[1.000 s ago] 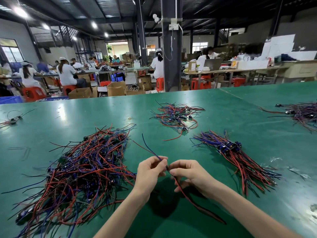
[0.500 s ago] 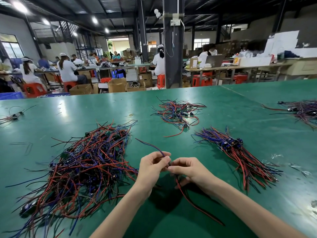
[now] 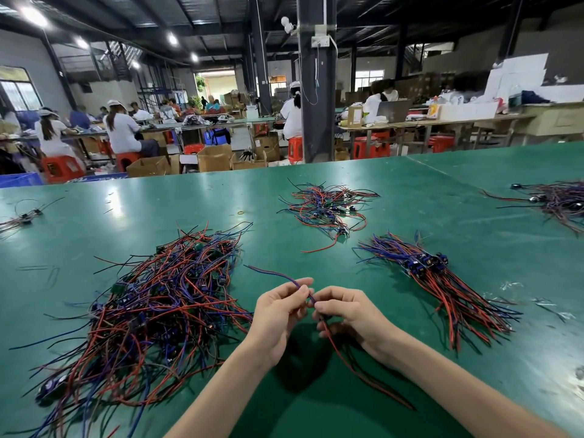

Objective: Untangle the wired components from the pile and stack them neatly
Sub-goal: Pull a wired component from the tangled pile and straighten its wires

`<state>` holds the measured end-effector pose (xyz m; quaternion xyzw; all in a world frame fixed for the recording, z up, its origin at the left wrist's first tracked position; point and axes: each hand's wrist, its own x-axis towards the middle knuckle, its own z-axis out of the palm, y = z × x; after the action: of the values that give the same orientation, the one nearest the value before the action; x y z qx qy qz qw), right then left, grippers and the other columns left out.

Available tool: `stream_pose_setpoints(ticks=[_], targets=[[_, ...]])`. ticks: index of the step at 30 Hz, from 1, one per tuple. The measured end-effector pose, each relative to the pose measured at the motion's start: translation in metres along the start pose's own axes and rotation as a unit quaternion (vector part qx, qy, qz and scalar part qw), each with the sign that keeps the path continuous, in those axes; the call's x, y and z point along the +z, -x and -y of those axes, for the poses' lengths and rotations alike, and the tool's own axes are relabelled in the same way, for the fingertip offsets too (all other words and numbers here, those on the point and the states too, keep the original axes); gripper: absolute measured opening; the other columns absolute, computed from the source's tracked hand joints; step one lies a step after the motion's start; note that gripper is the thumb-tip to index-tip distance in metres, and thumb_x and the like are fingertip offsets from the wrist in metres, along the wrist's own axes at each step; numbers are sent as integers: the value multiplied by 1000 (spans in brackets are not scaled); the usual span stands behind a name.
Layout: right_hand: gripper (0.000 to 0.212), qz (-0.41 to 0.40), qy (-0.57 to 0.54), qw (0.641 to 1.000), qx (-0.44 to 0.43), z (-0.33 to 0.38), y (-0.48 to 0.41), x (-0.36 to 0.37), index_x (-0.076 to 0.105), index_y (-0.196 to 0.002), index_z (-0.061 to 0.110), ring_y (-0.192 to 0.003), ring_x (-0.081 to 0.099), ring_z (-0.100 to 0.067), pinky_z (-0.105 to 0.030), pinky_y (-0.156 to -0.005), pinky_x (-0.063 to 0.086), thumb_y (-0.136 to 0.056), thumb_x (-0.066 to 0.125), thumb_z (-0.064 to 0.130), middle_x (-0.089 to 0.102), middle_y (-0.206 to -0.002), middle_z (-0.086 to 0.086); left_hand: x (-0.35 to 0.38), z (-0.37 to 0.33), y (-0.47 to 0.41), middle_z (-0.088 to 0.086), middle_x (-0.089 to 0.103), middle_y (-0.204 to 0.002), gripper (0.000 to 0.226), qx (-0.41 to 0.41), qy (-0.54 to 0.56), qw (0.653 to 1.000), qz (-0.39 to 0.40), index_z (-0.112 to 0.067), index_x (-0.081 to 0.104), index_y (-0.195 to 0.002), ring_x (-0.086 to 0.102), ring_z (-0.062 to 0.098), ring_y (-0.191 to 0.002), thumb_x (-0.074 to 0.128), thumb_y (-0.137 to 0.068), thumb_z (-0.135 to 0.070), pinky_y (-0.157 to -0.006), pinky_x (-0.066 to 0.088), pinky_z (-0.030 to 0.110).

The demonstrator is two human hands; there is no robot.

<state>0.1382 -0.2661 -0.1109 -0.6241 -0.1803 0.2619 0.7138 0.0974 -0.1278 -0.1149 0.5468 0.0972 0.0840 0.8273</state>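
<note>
A big tangled pile of red, blue and black wired components [image 3: 151,314] lies on the green table [image 3: 395,200] to my left. To my right a neat stack of aligned components [image 3: 442,286] lies with its wires fanned toward me. Between them, my left hand [image 3: 281,308] and my right hand [image 3: 344,311] both pinch one wired component [image 3: 275,274]. Its blue wire juts out to the upper left past my left fingers. Its red and black wires trail down toward me under my right hand.
A smaller loose tangle [image 3: 328,207] lies further back in the middle. Another bundle [image 3: 559,200] sits at the far right and a few wires [image 3: 22,216] at the far left. A rubber band [image 3: 241,212] lies on the table. Seated people work at benches beyond.
My hands stay together on the same component, with the blue wire end now lower and pointing more to the left. The camera has tilted slightly.
</note>
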Motion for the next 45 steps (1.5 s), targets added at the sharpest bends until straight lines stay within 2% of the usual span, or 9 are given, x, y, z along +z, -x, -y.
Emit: stream_pose_setpoints(ticks=[4, 11, 16, 22, 26, 31, 35, 41, 45], targets=[[15, -17, 9, 1000, 4, -1, -1, 1, 61, -75, 9, -50, 53, -15, -26, -50, 49, -88, 57, 4, 59, -60, -7, 2, 0, 3, 8, 67, -78, 12, 19, -44, 999, -3, -3, 68, -96, 55, 18, -74, 59, -89, -1, -77, 48, 26], [21, -42, 46, 998, -10, 1, -1, -2, 59, -65, 9, -41, 49, -16, -25, -45, 47, -85, 61, 4, 57, -53, -10, 2, -4, 0, 2, 70, -69, 11, 57, -43, 996, -61, -5, 70, -83, 54, 5, -56, 61, -89, -5, -58, 47, 14], [22, -39, 71, 996, -34, 0, 0, 0, 56, -64, 7, -40, 47, -17, -25, -44, 45, -84, 60, 0, 56, -51, -10, -9, -16, -6, 2, 71, -69, 13, 73, -14, 993, -96, -2, 69, -85, 58, 2, -54, 57, -91, -2, -56, 51, 12], [25, -57, 84, 994, -43, 2, -2, -2, 55, -62, 8, -38, 46, -17, -23, -41, 43, -84, 59, -1, 56, -50, -9, -12, -23, -7, 10, 72, -73, 8, 79, 27, 992, -96, -2, 63, -89, 61, 7, -55, 55, -92, -1, -55, 52, 15], [25, -77, 95, 991, -50, 2, -4, -8, 55, -60, 10, -38, 45, -17, -23, -42, 43, -82, 60, 0, 56, -49, -9, -8, -26, -5, 13, 73, -77, 11, 80, 44, 992, -92, -6, 55, -81, 62, 9, -57, 56, -92, -3, -55, 53, 16], [29, -101, 118, 986, -60, -1, -7, -12, 56, -57, 13, -39, 45, -17, -24, -42, 43, -82, 60, 1, 56, -49, -9, -7, -28, -2, 4, 63, -70, 11, 58, 78, 991, -92, -5, 61, -79, 57, 6, -57, 59, -90, -7, -55, 54, 16], [24, -113, 139, 982, -62, -2, -7, -13, 55, -61, 9, -40, 46, -17, -25, -44, 44, -82, 61, 2, 56, -49, -9, -7, -29, -1, 1, 65, -64, 17, 40, 82, 992, -87, -1, 64, -81, 56, 7, -53, 57, -91, -11, -52, 52, 16], [24, -145, 156, 976, -45, 1, -7, -16, 55, -60, 11, -38, 45, -16, -19, -37, 36, -82, 60, 5, 53, -49, -7, -1, -25, 2, 3, 65, -67, 19, 14, 88, 996, -23, -4, 70, -74, 54, 8, -53, 61, -86, -15, -50, 50, 15], [24, -134, 145, 980, -39, 0, -7, -15, 54, -59, 13, -40, 44, -16, -22, -43, 41, -82, 61, 6, 54, -51, -8, -6, -28, -1, 3, 66, -67, 15, 31, 84, 994, -70, -3, 71, -80, 52, 6, -52, 62, -87, -12, -49, 50, 14]])
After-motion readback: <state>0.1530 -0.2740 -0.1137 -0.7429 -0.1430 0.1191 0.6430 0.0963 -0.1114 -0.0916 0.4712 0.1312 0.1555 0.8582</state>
